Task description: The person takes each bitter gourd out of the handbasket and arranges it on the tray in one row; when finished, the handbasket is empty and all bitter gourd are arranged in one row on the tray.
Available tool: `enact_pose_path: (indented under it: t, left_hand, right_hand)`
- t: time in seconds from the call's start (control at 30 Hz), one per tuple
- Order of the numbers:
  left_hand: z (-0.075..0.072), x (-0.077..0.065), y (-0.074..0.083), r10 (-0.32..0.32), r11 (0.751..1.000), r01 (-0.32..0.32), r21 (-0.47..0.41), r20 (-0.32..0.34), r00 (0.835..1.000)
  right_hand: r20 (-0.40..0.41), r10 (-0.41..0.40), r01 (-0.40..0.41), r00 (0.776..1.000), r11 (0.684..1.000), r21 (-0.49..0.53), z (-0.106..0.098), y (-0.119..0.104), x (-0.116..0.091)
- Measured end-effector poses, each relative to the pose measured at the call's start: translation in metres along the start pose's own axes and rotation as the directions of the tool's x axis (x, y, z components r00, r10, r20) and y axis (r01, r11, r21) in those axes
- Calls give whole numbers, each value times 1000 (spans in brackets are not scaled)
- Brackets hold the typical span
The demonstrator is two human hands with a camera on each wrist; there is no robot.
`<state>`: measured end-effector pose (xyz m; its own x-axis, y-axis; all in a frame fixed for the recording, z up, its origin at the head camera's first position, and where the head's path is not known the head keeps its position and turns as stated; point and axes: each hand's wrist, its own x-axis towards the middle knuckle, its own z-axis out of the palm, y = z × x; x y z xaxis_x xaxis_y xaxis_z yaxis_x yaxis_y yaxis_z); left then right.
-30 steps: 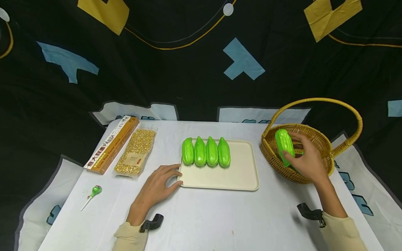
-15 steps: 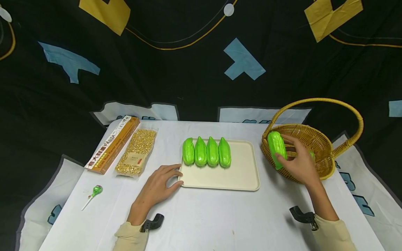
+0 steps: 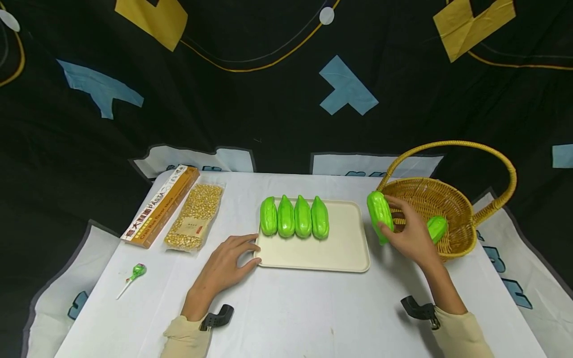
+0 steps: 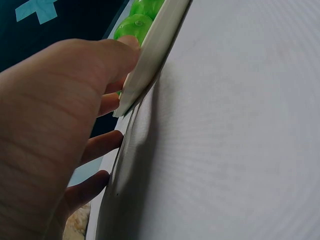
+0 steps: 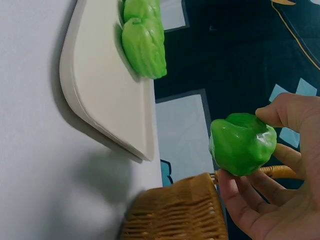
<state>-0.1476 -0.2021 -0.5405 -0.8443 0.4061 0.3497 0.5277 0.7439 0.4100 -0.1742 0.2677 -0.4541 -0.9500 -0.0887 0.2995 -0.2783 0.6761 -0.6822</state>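
My right hand (image 3: 409,231) pinches a glossy green bitter melon (image 3: 379,216) between thumb and fingertips. It is held upright just left of the wicker basket (image 3: 458,238), in the air to the right of the tray. In the right wrist view the bitter melon (image 5: 242,145) shows end-on, with the thumb (image 5: 280,111) on one side and fingers on the other. My left hand (image 3: 226,263) rests at the left edge of the cream tray (image 3: 344,243), its fingers loosely spread. Several more bitter melons (image 3: 302,218) lie side by side on the tray's left half.
Another bitter melon (image 3: 436,228) lies inside the basket, whose tall handle (image 3: 452,143) arches over it. At the left are a pasta box (image 3: 158,209), a bag of corn kernels (image 3: 197,211) and a lollipop (image 3: 136,272). A black backdrop hangs behind the white table.
My right hand has carried the bitter melon leftward, from over the basket to beyond its left rim. The one in the basket has come into fuller view. My left hand stays put.
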Motion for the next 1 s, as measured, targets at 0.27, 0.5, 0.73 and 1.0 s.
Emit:
enact_pose_path:
  t: [0.27, 0.5, 0.73, 1.0]
  left_hand:
    - [-1, 0, -1, 3, 1000, -3, -1, 16, 1000]
    - [-1, 0, -1, 13, 1000, -13, -6, 11, 1000]
    - [0, 0, -2, 23, 1000, -23, -4, 2, 1000]
    - [0, -1, -2, 23, 1000, -23, -2, -1, 1000]
  right_hand:
    - [27, -2, 1, 1000, 999, 35, 15, 0, 1]
    - [68, 17, -20, 998, 999, 45, 24, -2, 4]
    - [94, 33, -41, 995, 996, 78, 35, -2, 9]
    - [127, 52, -66, 990, 992, 105, 47, -1, 13]
